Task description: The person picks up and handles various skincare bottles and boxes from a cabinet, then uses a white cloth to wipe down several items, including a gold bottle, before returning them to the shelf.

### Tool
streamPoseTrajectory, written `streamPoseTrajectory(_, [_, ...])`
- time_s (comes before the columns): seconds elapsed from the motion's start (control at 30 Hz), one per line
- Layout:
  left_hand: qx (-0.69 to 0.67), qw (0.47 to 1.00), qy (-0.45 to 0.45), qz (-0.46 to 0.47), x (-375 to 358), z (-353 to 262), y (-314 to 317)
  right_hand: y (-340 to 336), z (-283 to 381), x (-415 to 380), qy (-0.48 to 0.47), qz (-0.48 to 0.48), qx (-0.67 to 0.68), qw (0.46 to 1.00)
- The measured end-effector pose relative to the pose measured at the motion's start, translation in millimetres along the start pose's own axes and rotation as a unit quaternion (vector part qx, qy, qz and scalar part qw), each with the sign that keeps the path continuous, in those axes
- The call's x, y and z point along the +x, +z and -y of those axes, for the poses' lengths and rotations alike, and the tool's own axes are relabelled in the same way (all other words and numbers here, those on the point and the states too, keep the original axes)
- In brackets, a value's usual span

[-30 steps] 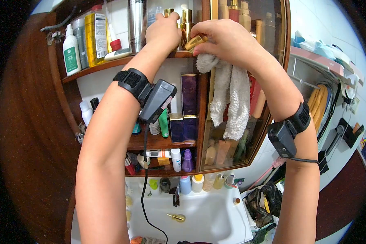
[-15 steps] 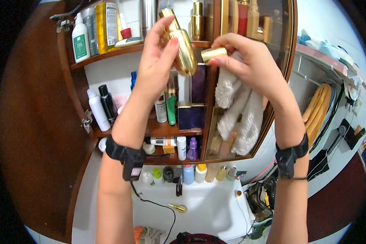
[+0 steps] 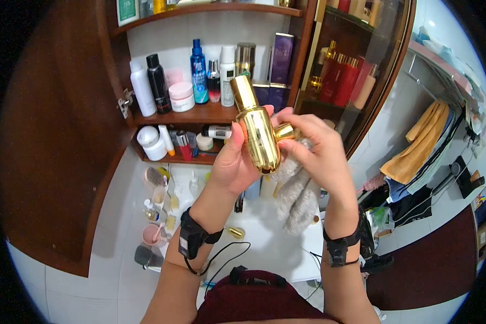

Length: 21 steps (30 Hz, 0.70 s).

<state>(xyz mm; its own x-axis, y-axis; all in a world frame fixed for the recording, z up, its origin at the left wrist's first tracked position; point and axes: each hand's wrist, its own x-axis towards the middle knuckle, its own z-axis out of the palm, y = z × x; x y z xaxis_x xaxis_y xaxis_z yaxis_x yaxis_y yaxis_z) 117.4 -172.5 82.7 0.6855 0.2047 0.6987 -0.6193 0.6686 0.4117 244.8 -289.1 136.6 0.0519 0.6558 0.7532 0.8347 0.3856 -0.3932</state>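
Note:
A shiny gold bottle (image 3: 260, 137) rests in my left hand (image 3: 232, 167), its narrow neck tilted up and slightly left. My thumb lies along its near side; the other fingers are mostly hidden behind it. Close against the bottle's right side, my right hand (image 3: 321, 151) pinches a small gold cap (image 3: 284, 131). A fluffy pale grey cloth (image 3: 297, 208) dangles below that same hand, its upper end tucked under the palm. Down in the white basin (image 3: 275, 248) lies a small gold piece (image 3: 235, 233) with a thin stem.
Behind my hands stands an open wooden cabinet with a lower shelf (image 3: 200, 114) holding a blue spray bottle (image 3: 198, 73) and a pink-lidded jar (image 3: 181, 97). Its wooden door (image 3: 54, 135) swings out left. Yellow towels (image 3: 416, 143) hang at right. A pink cup (image 3: 152, 234) stands left of the basin.
Both hands have come down and closer together, bringing the bottle and cap side by side. My view has shifted downward, showing more of the lower shelves and my body.

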Motion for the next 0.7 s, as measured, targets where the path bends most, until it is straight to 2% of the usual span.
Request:
streamPoseTrajectory(0.07, [0.077, 0.995, 0.008, -0.061, -11, 8, 3, 9, -1, -13, 0.027, -0.002, 0.027, 0.999])
streamPoseTrajectory(0.13, [0.041, 0.993, 0.006, -0.107, -21, 14, 5, 11, -1, -21, 0.04, -0.023, 0.045, 0.998])
streamPoseTrajectory(0.17, [0.024, 0.991, 0.004, -0.129, -25, 15, 5, 7, -5, -27, 0.07, -0.008, 0.084, 0.994])
streamPoseTrajectory(0.23, [-0.012, 0.988, 0.018, -0.15, -33, 18, 0, 1, -7, -35, 0.145, -0.042, 0.21, 0.966])
streamPoseTrajectory(0.27, [-0.029, 0.986, 0.026, -0.16, -37, 18, -2, -3, -8, -39, 0.18, -0.06, 0.271, 0.944])
streamPoseTrajectory(0.3, [0.001, 0.987, 0.026, -0.156, -40, 16, -3, -8, -15, -43, 0.174, -0.063, 0.332, 0.925])
streamPoseTrajectory(0.33, [0.003, 0.99, 0.025, -0.139, -43, 16, -3, -14, -18, -46, 0.189, -0.058, 0.455, 0.868])
streamPoseTrajectory(0.4, [0.007, 0.994, 0.025, -0.105, -48, 15, -3, -23, -19, -49, 0.165, -0.064, 0.583, 0.793])
streamPoseTrajectory(0.43, [0.025, 0.991, 0.018, -0.13, -50, 15, 2, -26, -13, -48, 0.152, -0.075, 0.615, 0.77])
streamPoseTrajectory(0.53, [0.002, 0.997, -0.006, -0.073, -59, 17, -3, -28, 7, -39, 0.118, -0.126, 0.625, 0.761])
streamPoseTrajectory(0.57, [0.008, 0.996, -0.01, -0.087, -61, 19, -3, -29, 4, -37, 0.091, -0.118, 0.613, 0.776])
streamPoseTrajectory(0.67, [-0.035, 0.999, -0.024, 0.014, -62, 20, -6, -21, 6, -33, 0.108, -0.162, 0.655, 0.73])
streamPoseTrajectory(0.7, [0.025, 0.998, -0.054, -0.024, -66, 15, -2, -13, 5, -28, 0.083, -0.171, 0.622, 0.76])
